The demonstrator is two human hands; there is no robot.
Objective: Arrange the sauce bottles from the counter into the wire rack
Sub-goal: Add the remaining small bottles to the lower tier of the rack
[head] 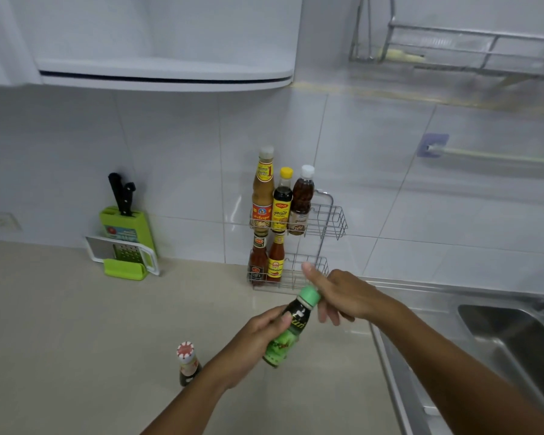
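Observation:
A two-tier wire rack (330, 221) stands against the tiled wall. Its upper tier holds three bottles (281, 202); its lower tier holds two red sauce bottles (266, 262) at the left. My left hand (255, 334) grips a dark bottle with a green cap and green label (288, 331), tilted in the air in front of the rack. My right hand (339, 293) is at the bottle's green cap, thumb raised, fingers curled beside it. A small dark bottle with a red-and-white cap (187, 364) stands on the counter near my left forearm.
A green knife block with a grater (126, 240) sits on the beige counter (60, 324) at the left wall. A steel sink (515, 340) lies to the right. A cabinet overhangs above, and a wall dish rack (459, 48) hangs at the upper right.

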